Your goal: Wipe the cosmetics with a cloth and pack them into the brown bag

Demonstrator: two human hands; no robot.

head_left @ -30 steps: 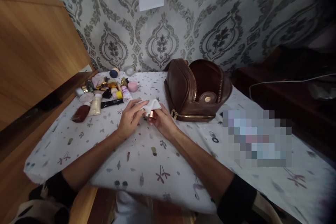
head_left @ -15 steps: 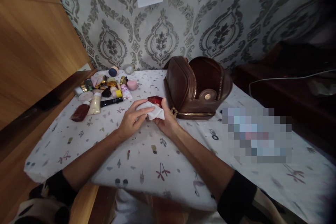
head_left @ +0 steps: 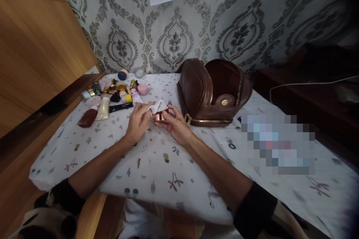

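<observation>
Over the tablecloth (head_left: 148,168), both hands (head_left: 178,127) angled inward, curled round a coppery container (head_left: 159,117) and, seemingly, white cloth (head_left: 159,106)

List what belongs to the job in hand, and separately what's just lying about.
In use:
- white cloth, at the left hand
- red-and-copper container, in the right hand

Apparently just lying about:
- open brown bag
- dark red bottle
- cream tube
- black tube
- pink jar
</observation>
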